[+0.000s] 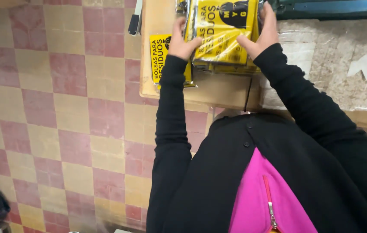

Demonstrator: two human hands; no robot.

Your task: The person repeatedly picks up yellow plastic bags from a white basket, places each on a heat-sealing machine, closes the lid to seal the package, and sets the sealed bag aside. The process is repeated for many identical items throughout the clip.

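- A checkered floor (pixel 62 108) of pink and yellow tiles fills the left side.
- A wooden table (pixel 218 90) stands at the top, its right part covered in worn plastic sheet (pixel 343 64).
- A stack of yellow bag packets (pixel 220 32) stands on the table, clamped between both hands.
- A single yellow packet (pixel 159 56) lies flat just beside the stack.
- The right hand (pixel 261 32) grips the stack's right edge, fingers curled.
- The left hand (pixel 182 41) presses its left edge, thumb on front.

Sleeves: my long black sleeves (pixel 172 121) reach both wrists.
Top: black buttoned cardigan (pixel 218 172) over my bright pink zipped layer (pixel 257 198).
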